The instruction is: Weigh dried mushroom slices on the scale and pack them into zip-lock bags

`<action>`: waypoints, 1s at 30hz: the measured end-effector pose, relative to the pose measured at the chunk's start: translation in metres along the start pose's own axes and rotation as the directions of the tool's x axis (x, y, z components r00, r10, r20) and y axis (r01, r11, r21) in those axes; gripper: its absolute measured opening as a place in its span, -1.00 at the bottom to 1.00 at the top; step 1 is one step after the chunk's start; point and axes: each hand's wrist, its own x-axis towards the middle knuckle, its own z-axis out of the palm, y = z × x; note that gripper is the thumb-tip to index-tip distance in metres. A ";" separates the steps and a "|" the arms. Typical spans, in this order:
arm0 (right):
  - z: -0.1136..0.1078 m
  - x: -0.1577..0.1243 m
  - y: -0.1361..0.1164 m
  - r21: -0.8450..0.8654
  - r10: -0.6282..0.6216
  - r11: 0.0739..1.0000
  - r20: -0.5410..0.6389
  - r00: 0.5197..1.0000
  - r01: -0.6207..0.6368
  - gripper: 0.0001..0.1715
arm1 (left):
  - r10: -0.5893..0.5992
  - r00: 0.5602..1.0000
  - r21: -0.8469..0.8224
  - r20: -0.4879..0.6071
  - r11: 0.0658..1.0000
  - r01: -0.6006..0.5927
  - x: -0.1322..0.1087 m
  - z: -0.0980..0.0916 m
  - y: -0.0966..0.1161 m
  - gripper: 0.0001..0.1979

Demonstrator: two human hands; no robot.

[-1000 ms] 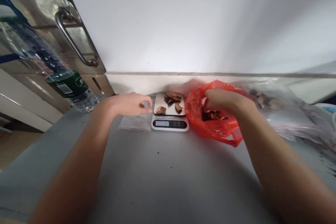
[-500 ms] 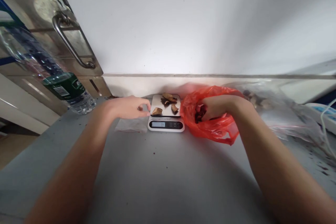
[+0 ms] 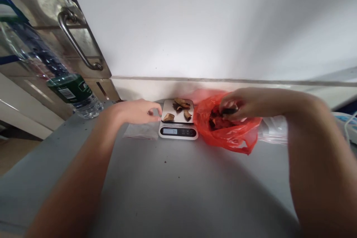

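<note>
A white digital kitchen scale (image 3: 178,132) stands on the grey table, its display lit. On its plate lie several brown, curled dried pieces (image 3: 182,103). My left hand (image 3: 139,111) is at the scale's left edge, thumb and index finger curved with a gap between them and nothing in it. To the right of the scale, a red plastic bag (image 3: 231,139) stands with its mouth open and dark dried bits inside. Over that mouth, my right hand (image 3: 240,104) pinches a dark dried piece (image 3: 230,111).
A clear zip bag (image 3: 141,132) lies flat left of the scale; another clear bag (image 3: 273,128) is partly behind my right forearm. A large water bottle (image 3: 72,89) with a green label stands at the left. A white wall (image 3: 195,26) rises behind.
My right hand has risen out of the red bag's depth and now shows a dark piece between its fingers. My left hand has stayed by the scale.
</note>
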 end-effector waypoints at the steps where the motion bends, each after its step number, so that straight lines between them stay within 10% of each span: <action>1: -0.004 -0.002 -0.002 0.044 -0.012 0.999 0.000 1.000 0.012 -0.93 | -0.005 1.000 -0.001 -0.003 1.000 0.005 0.000 0.000 0.000 -0.54; 7: 0.016 0.017 -0.038 0.178 -0.223 0.945 -0.268 0.937 0.275 -0.76 | -0.002 0.999 0.010 -0.036 1.000 0.002 0.002 0.002 0.008 -0.59; 14: 0.055 0.054 -0.060 0.167 -0.295 0.925 -0.249 0.923 0.341 -0.76 | -0.019 0.997 0.031 -0.079 0.999 0.022 0.016 0.014 0.013 -0.67; 30: 0.030 0.037 -0.026 0.118 -0.268 0.935 -0.387 0.882 0.336 -0.73 | -0.030 0.994 0.009 -0.103 0.999 0.032 0.010 0.006 0.002 -0.67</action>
